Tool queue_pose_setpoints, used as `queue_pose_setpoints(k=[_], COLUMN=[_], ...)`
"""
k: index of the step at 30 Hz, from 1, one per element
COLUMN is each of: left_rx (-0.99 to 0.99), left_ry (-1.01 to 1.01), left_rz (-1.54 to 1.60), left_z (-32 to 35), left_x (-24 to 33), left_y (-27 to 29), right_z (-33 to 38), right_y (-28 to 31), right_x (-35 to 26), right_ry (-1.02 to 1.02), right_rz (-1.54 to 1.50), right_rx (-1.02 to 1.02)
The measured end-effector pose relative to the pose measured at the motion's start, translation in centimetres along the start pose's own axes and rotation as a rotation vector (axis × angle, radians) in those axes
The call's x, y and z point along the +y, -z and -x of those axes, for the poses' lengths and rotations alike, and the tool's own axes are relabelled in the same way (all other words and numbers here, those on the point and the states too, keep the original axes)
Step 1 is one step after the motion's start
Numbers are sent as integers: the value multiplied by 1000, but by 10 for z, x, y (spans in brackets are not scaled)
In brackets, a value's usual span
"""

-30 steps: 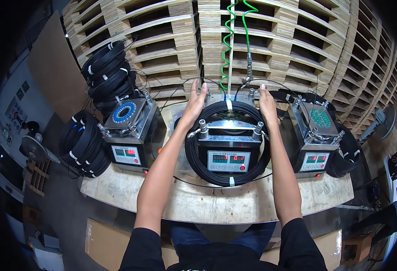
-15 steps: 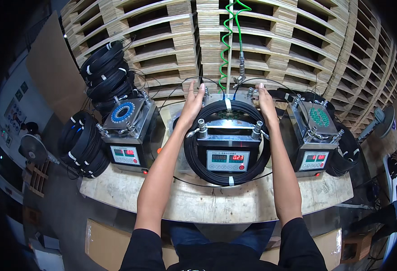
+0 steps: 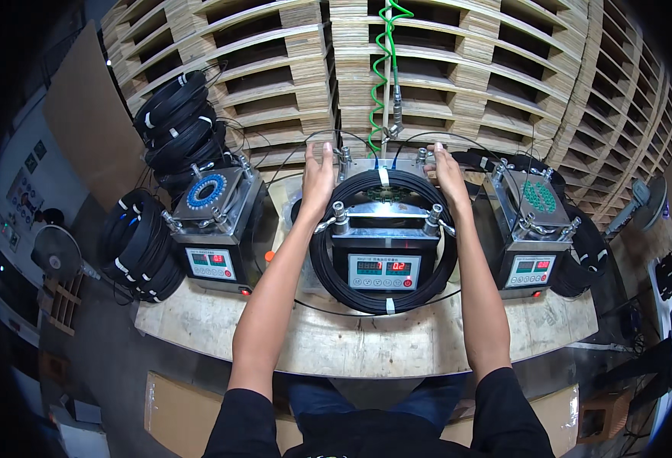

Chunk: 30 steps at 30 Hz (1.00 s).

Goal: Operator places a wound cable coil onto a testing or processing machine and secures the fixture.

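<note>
A coil of black cable (image 3: pixel 322 271), bound with white ties, is looped around the middle machine (image 3: pixel 386 244), a metal-topped unit with a lit display panel. Two cable ends with blue tips (image 3: pixel 386 162) run to the back of its top. My left hand (image 3: pixel 320 182) is beside the machine's back left post, fingers stretched upward, nothing in it. By the back right post is my right hand (image 3: pixel 447 175), also open, with fingers extended. Both hands look apart from the posts; whether the palms brush the coil is hard to tell.
Similar machines stand left (image 3: pixel 215 221) with a blue ring on top and right (image 3: pixel 534 221) with green pieces. Stacked black cable coils (image 3: pixel 141 244) flank them on the wooden table (image 3: pixel 351 343). Wooden pallets (image 3: pixel 275 69) rise behind, and a green spiral hose (image 3: pixel 377 99) hangs down.
My left hand has shifted left, away from the back left post; the right hand has moved only slightly. The hose fitting has swung a little left, and the display digits differ.
</note>
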<state>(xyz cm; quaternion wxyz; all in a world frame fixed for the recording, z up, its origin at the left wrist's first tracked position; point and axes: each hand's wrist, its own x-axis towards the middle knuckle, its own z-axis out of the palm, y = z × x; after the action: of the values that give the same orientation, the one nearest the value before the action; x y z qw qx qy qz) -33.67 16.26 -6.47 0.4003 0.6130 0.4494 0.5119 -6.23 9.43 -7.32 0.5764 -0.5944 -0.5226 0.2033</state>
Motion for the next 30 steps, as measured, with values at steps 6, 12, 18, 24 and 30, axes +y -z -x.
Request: queue_pose_setpoints(k=[6, 12, 18, 24, 30], left_rx=[-207, -231, 18, -167, -271], left_ry=[41, -8, -47, 23, -84], left_rz=[101, 91, -36, 160, 191], left_z=[10, 10, -12, 10, 4], left_x=[18, 20, -26, 13, 2], left_y=[-1, -14, 5, -4, 2], right_z=[2, -16, -4, -5, 5], right_y=[2, 11, -8, 2, -4], right_x=[-1, 36, 2, 14, -6], right_ry=[-193, 11, -15, 27, -110], right_rz=[-214, 211, 128, 4, 48], right_rx=[39, 172, -26, 74, 135])
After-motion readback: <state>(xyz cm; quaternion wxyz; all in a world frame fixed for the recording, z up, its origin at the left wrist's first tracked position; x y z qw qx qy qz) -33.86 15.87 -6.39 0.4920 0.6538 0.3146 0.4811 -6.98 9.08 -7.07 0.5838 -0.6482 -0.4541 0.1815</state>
